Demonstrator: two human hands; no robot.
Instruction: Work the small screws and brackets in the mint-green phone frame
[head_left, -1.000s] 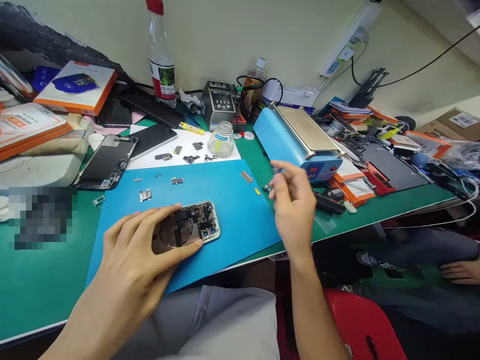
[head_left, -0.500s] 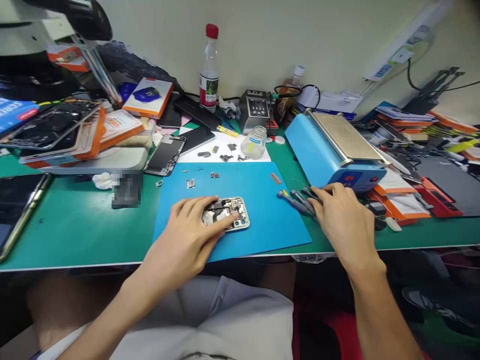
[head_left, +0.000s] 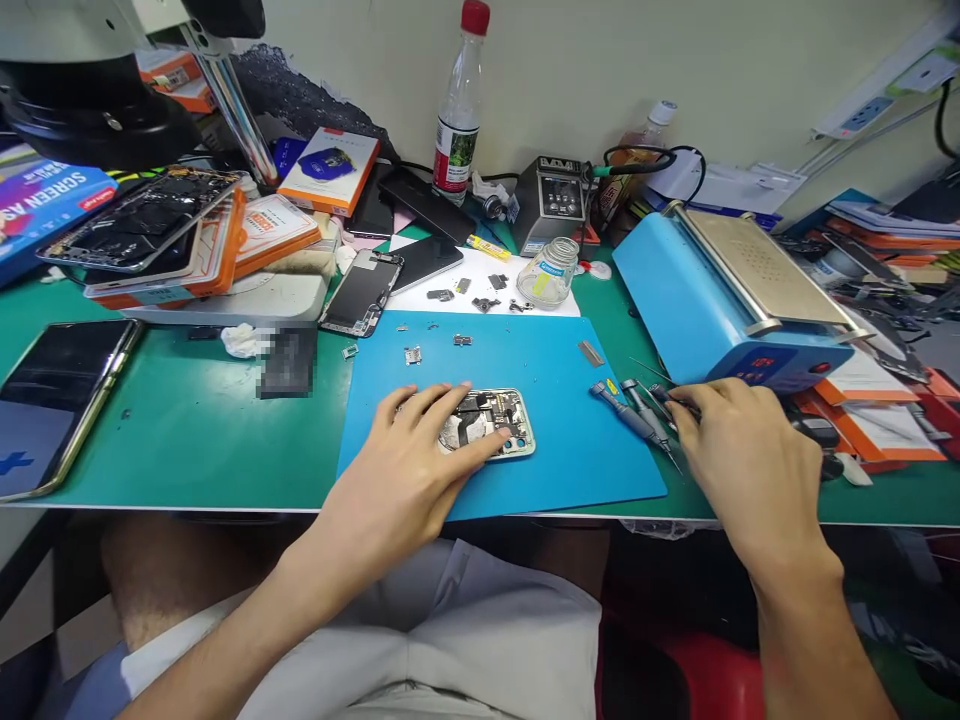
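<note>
My left hand (head_left: pixel 420 455) flat on the opened phone (head_left: pixel 491 425), pinning it mid blue mat (head_left: pixel 555 470), right hand (head_left: pixel 742 460) well apart at the mat's right edge, fingers closing loosely on the screwdrivers (head_left: pixel 634 410), green tabletop (head_left: pixel 187 440) underneath

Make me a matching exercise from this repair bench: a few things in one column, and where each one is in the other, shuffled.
Things:
1. opened silver phone body with bare circuitry
2. thin metal screwdrivers
3. small clear glass jar
4. tall clear plastic bottle with a red cap

Places:
A. on the white paper sheet behind the blue mat
B. under the left hand
C. standing at the wall
D. at the mat's right edge, by the right hand

Pairs: 1-B, 2-D, 3-A, 4-C
</note>
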